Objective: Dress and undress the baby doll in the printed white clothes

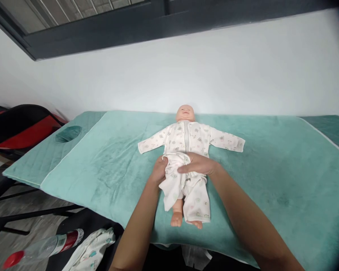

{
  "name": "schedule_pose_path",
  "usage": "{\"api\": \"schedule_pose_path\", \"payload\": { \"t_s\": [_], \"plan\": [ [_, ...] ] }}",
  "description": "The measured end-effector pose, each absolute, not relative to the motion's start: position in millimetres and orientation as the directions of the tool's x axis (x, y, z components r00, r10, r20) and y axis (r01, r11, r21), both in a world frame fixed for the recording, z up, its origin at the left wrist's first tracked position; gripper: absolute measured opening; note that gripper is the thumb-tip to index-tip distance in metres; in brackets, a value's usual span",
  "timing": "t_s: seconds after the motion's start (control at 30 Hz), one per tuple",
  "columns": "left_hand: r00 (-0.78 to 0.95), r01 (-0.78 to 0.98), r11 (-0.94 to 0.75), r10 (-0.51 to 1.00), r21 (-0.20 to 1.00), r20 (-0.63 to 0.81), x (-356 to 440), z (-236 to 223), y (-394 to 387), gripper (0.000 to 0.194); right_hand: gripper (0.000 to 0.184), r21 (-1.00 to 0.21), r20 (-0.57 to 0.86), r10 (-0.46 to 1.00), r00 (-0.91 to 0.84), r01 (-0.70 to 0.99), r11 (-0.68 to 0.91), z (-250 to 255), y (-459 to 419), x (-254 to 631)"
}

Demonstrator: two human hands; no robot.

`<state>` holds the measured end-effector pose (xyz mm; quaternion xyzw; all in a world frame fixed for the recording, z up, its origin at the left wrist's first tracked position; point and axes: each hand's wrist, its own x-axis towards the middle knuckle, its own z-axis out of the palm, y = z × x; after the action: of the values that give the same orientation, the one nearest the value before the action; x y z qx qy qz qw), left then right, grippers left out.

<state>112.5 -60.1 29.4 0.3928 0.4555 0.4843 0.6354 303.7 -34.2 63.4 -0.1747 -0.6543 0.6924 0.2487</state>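
A baby doll (185, 113) lies on its back on a green padded bed, head toward the wall. It wears a white printed jacket (175, 136) with both sleeves spread wide. White printed baby trousers (197, 197) cover its legs; the bare feet and one shin show below the hems. At the doll's waist, my left hand (159, 170) grips the trousers' waistband at the left side. My right hand (199, 164) pinches the bunched waistband near the middle, thumb on top. Some of my fingertips are hidden in the cloth.
The green bed cover (271, 180) reaches to the white wall, with a face hole (68, 134) at its left end. Red and black chairs (28, 130) stand at left. Below, a plastic bottle (45, 246) and folded printed cloth (92, 250) lie on a dark seat.
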Motion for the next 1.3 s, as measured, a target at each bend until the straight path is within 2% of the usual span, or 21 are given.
{"api": "schedule_pose_path", "payload": {
  "t_s": [0.07,0.13,0.23,0.3,0.37,0.43,0.5,0.57,0.63,0.73,0.8,0.97,1.07,1.17,1.23,1.3],
  "plan": [
    [0.190,-0.220,0.154,0.975,0.963,-0.113,109,25,-58,0.056,0.042,-0.946,0.082,0.637,-0.767,-0.261,-0.192,53,-34,306],
    [0.272,-0.184,0.113,0.961,0.976,-0.060,107,22,-56,0.059,0.045,-0.899,0.072,0.669,-0.740,-0.339,-0.277,44,-34,307],
    [0.310,-0.170,0.115,0.949,0.979,-0.058,112,21,-56,0.058,0.050,-0.870,0.055,0.691,-0.721,-0.374,-0.321,40,-36,306],
    [0.258,-0.253,0.104,0.965,0.962,-0.037,118,23,-58,0.056,0.053,-0.883,0.058,0.692,-0.720,-0.360,-0.301,45,-38,305],
    [0.181,-0.357,0.071,0.983,0.931,-0.006,123,28,-60,0.054,0.052,-0.930,0.076,0.662,-0.746,-0.293,-0.223,54,-40,306],
    [0.127,-0.419,0.043,0.992,0.907,0.011,125,34,-62,0.049,0.046,-0.984,0.071,0.585,-0.808,-0.151,-0.090,64,-42,308],
    [0.130,-0.414,0.045,0.991,0.909,0.010,127,42,-64,0.040,0.040,-0.999,0.020,0.484,-0.875,0.006,0.052,71,-43,311],
    [0.152,-0.374,0.052,0.988,0.926,0.006,129,50,-68,0.034,0.039,-0.988,-0.023,0.421,-0.907,0.085,0.129,73,-44,313],
    [0.160,-0.327,0.042,0.987,0.944,0.012,133,59,-73,0.031,0.043,-0.993,-0.005,0.442,-0.897,0.059,0.107,70,-43,316],
    [0.133,-0.240,0.018,0.991,0.971,0.014,141,73,-84,0.031,0.053,-0.993,0.096,0.554,-0.827,-0.117,-0.003,61,-41,320],
    [0.101,-0.159,0.017,0.995,0.987,-0.001,145,79,-95,0.034,0.054,-0.987,0.131,0.571,-0.811,-0.159,0.001,58,-40,320],
    [-0.099,-0.064,0.056,0.993,0.996,-0.063,153,87,-141,0.034,0.039,-0.959,0.020,0.449,-0.893,0.109,0.260,76,-46,315],
    [-0.265,-0.175,0.101,0.953,0.979,-0.146,168,91,-180,0.039,0.035,-0.913,0.043,0.314,-0.949,0.090,0.399,90,-51,308],
    [-0.336,-0.359,0.129,0.906,0.924,-0.257,187,99,-214,0.048,0.024,-0.851,0.004,0.205,-0.979,0.104,0.515,96,-56,301],
    [-0.356,-0.449,0.137,0.879,0.883,-0.317,196,103,-229,0.051,0.020,-0.772,-0.059,0.216,-0.975,0.182,0.609,96,-59,294],
    [-0.367,-0.519,0.130,0.859,0.845,-0.358,197,102,-240,0.049,0.021,-0.668,-0.133,0.291,-0.947,0.303,0.679,94,-63,287]
  ]
}}
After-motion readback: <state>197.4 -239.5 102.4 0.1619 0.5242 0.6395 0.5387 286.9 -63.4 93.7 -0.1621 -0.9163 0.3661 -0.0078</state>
